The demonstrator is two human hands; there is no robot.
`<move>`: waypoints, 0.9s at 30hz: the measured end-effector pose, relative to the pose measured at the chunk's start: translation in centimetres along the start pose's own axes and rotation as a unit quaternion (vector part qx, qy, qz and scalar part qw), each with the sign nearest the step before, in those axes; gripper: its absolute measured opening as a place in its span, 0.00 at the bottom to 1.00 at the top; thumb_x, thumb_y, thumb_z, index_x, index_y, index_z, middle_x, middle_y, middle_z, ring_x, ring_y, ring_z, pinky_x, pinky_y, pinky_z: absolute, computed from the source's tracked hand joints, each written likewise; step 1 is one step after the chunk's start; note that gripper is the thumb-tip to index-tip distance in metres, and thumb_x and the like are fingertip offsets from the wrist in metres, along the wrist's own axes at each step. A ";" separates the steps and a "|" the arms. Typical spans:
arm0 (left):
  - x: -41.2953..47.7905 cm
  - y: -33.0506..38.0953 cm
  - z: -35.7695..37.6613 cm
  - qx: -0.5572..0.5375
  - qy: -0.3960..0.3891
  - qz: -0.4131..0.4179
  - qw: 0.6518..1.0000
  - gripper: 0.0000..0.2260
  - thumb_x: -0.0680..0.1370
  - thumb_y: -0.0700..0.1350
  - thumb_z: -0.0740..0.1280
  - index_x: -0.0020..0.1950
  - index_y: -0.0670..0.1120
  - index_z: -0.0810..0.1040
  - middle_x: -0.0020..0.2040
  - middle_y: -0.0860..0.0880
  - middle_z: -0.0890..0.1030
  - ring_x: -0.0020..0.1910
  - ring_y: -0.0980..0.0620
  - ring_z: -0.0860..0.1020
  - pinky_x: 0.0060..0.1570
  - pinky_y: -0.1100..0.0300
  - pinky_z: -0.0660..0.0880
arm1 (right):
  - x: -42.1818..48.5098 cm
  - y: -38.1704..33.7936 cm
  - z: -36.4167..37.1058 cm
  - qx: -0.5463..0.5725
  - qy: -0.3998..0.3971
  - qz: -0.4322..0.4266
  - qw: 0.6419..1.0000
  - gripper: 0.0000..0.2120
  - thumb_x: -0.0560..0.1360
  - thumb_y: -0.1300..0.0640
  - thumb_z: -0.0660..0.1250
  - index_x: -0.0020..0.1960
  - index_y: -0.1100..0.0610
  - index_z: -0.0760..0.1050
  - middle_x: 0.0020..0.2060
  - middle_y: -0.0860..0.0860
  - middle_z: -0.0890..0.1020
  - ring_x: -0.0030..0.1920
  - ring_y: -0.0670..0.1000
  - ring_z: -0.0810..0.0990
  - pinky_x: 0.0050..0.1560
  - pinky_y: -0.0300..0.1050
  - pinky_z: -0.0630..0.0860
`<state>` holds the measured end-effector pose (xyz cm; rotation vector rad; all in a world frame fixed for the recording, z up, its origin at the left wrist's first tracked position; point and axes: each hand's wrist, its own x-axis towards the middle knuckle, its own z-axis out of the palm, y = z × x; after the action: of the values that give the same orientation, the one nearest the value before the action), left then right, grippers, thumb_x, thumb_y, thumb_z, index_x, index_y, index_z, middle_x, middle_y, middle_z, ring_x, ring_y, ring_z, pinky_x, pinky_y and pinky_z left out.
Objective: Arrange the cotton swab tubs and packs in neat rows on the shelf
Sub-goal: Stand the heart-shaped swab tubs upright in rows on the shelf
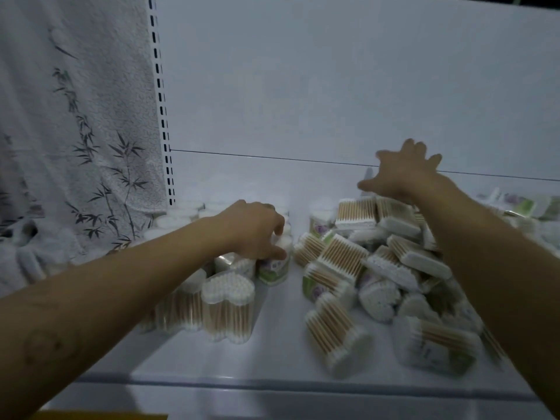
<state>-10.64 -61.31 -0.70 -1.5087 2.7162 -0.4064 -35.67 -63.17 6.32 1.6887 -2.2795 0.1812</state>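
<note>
On the white shelf (272,353), upright cotton swab tubs stand in rows at the left, with a heart-shaped tub (228,307) at the front. My left hand (251,228) curls round the top of a green-labelled tub (274,269) at the right end of those rows. A loose heap of swab packs (391,268) covers the right side. My right hand (400,174) hovers above the back of the heap with fingers spread and holds nothing; it is blurred.
A white back panel (333,86) closes the shelf behind. A slotted upright (162,116) runs down the left, with a bamboo-print cloth (75,131) hanging beside it. The shelf's front edge (272,386) runs across the bottom.
</note>
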 end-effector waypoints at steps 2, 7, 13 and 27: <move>0.2 0.0 0.3 0.006 -0.001 -0.004 1.000 0.24 0.75 0.65 0.64 0.65 0.53 0.73 0.59 0.51 0.75 0.58 0.49 0.74 0.51 0.56 0.65 | -1.2 -1.7 0.4 0.037 -0.019 -0.091 0.995 0.34 0.73 0.35 0.66 0.75 0.46 0.62 0.76 0.58 0.58 0.75 0.63 0.56 0.73 0.67 0.52; 0.4 -0.5 -0.2 -0.016 0.006 -0.015 1.000 0.30 0.71 0.69 0.66 0.68 0.54 0.70 0.60 0.53 0.76 0.60 0.50 0.73 0.52 0.55 0.62 | -5.1 -5.6 0.1 0.116 -0.093 -0.301 0.942 0.28 0.73 0.42 0.70 0.70 0.46 0.70 0.70 0.48 0.71 0.68 0.51 0.70 0.67 0.48 0.66; -0.7 -1.8 -1.3 -0.073 -0.024 -0.024 0.997 0.33 0.69 0.66 0.71 0.70 0.54 0.68 0.62 0.56 0.75 0.62 0.52 0.72 0.56 0.56 0.64 | -7.4 -8.2 1.1 0.073 -0.128 -0.328 0.933 0.26 0.71 0.46 0.74 0.67 0.48 0.73 0.61 0.47 0.77 0.54 0.46 0.72 0.53 0.40 0.69; -4.2 -2.5 -1.8 -0.136 0.002 0.007 0.991 0.19 0.80 0.54 0.63 0.70 0.52 0.69 0.66 0.54 0.75 0.64 0.51 0.72 0.65 0.52 0.68 | -9.6 -9.2 1.3 0.079 -0.075 -0.310 0.945 0.27 0.71 0.46 0.73 0.68 0.47 0.71 0.55 0.48 0.73 0.54 0.48 0.71 0.51 0.42 0.66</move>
<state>-6.56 -58.66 1.10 -1.5415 2.8793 -0.0375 -24.60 -57.57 1.42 2.4812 -1.7416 0.0986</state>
